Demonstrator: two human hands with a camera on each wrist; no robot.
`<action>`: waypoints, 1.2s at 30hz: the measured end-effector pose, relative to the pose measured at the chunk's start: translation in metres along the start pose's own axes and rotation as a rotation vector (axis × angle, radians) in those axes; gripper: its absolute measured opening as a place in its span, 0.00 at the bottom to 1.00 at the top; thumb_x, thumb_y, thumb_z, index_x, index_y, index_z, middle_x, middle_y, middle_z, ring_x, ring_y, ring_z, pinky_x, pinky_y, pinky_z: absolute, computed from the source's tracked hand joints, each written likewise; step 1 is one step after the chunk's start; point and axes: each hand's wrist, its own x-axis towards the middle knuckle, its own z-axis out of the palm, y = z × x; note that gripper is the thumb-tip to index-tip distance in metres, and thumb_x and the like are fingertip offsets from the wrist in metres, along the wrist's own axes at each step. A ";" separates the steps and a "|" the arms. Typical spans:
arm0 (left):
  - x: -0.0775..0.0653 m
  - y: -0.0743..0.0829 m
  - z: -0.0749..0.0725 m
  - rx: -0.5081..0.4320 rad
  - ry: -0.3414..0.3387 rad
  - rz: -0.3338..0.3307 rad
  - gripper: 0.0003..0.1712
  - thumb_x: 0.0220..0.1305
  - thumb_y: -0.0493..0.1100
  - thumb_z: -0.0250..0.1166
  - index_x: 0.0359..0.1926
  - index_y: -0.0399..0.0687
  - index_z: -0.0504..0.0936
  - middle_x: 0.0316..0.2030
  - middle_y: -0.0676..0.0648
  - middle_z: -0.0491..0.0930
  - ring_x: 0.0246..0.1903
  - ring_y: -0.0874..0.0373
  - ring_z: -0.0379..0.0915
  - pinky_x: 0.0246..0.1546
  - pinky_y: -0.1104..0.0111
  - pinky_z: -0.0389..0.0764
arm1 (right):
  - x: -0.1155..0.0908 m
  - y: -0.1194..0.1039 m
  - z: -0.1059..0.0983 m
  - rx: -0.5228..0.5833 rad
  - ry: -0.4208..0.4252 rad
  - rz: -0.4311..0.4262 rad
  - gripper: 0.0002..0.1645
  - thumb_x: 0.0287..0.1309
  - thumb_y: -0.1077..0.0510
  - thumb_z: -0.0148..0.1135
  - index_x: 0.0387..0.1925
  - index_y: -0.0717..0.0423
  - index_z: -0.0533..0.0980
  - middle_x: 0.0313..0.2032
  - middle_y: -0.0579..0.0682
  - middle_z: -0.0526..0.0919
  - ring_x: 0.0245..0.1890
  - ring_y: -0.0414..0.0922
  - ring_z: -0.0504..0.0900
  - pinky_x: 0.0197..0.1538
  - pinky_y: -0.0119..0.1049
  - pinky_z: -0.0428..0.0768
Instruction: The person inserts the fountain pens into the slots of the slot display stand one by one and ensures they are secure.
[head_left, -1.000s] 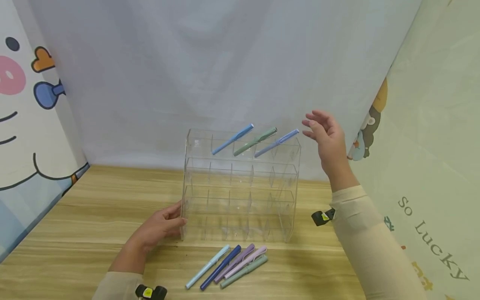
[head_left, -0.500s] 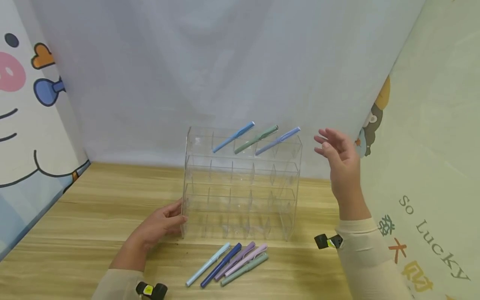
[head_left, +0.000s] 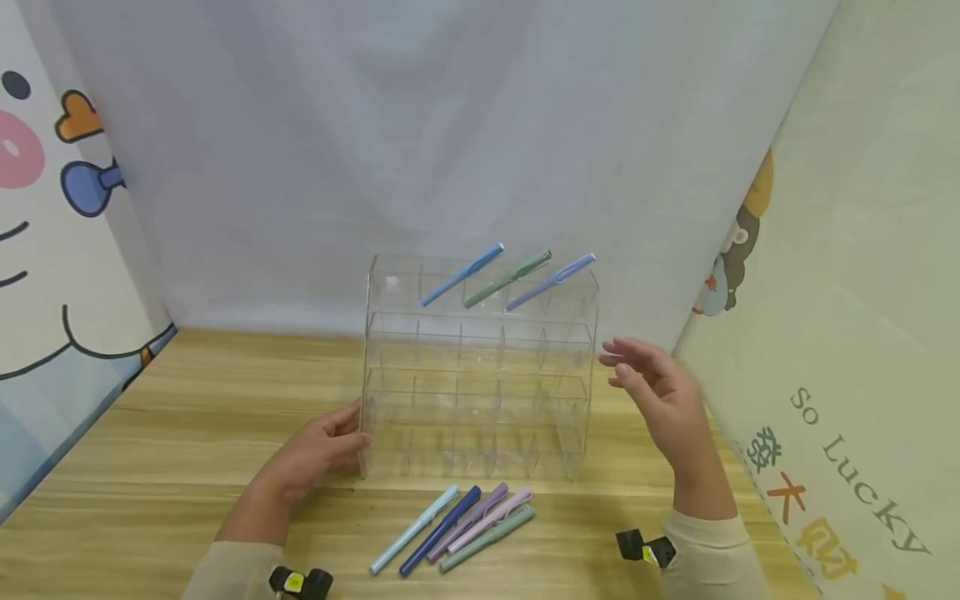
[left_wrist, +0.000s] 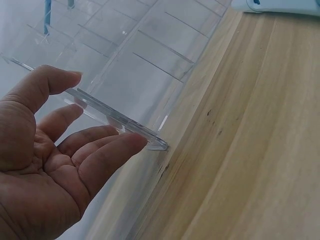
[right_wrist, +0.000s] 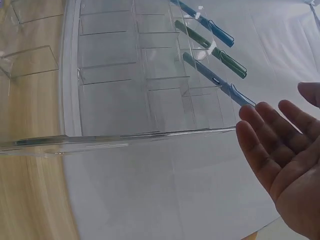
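Note:
A clear acrylic pen rack (head_left: pixel 480 408) with stepped, divided tiers stands upright on the table. My left hand (head_left: pixel 318 450) grips its left side panel near the bottom; in the left wrist view the thumb (left_wrist: pixel 55 82) and fingers lie on opposite faces of that panel. Three pens lean in the top tier: a blue pen (head_left: pixel 462 274), a green pen (head_left: pixel 508 279) and a periwinkle pen (head_left: pixel 551 282). To the right of the rack hovers my right hand (head_left: pixel 663 400), fingers loosely bent, holding nothing.
Before the rack lie a light blue pen (head_left: pixel 414 530), a navy pen (head_left: pixel 441 531), a purple pen (head_left: pixel 468 523), a pink pen (head_left: pixel 491 521) and a grey-green pen (head_left: pixel 487 542) on the wooden table (head_left: pixel 225 400). A pale curtain (head_left: pixel 480 125) hangs behind, printed cloths at both sides.
My right hand has come down from beside the rack's top tier, first drawing right, then lowering to the rack's mid-height. The left hand, rack and pens keep their places.

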 end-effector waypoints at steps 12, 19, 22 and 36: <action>0.001 -0.002 -0.001 0.009 0.005 0.000 0.45 0.67 0.48 0.65 0.77 0.50 0.50 0.75 0.36 0.51 0.68 0.38 0.59 0.56 0.57 0.79 | -0.015 -0.001 0.009 -0.188 -0.190 0.119 0.19 0.68 0.62 0.57 0.59 0.54 0.75 0.52 0.54 0.84 0.50 0.40 0.83 0.47 0.28 0.81; 0.000 0.000 -0.001 0.017 -0.005 0.007 0.46 0.67 0.48 0.64 0.77 0.50 0.50 0.75 0.36 0.50 0.69 0.38 0.58 0.56 0.57 0.79 | -0.018 -0.005 0.021 -0.276 -0.351 0.192 0.18 0.68 0.52 0.59 0.58 0.47 0.77 0.52 0.41 0.84 0.48 0.38 0.83 0.49 0.36 0.82; 0.000 0.001 0.000 0.012 -0.008 0.004 0.46 0.66 0.48 0.65 0.77 0.50 0.50 0.75 0.36 0.50 0.70 0.38 0.57 0.56 0.57 0.79 | -0.019 -0.006 0.027 -0.280 -0.435 0.227 0.19 0.68 0.49 0.59 0.58 0.46 0.76 0.52 0.40 0.83 0.48 0.38 0.82 0.51 0.37 0.82; 0.000 -0.001 0.001 0.014 0.006 -0.004 0.44 0.67 0.47 0.64 0.77 0.51 0.51 0.75 0.37 0.52 0.69 0.38 0.59 0.56 0.56 0.78 | -0.027 -0.007 0.057 -0.472 -0.772 0.413 0.28 0.64 0.40 0.61 0.58 0.52 0.74 0.53 0.52 0.82 0.50 0.50 0.82 0.51 0.49 0.80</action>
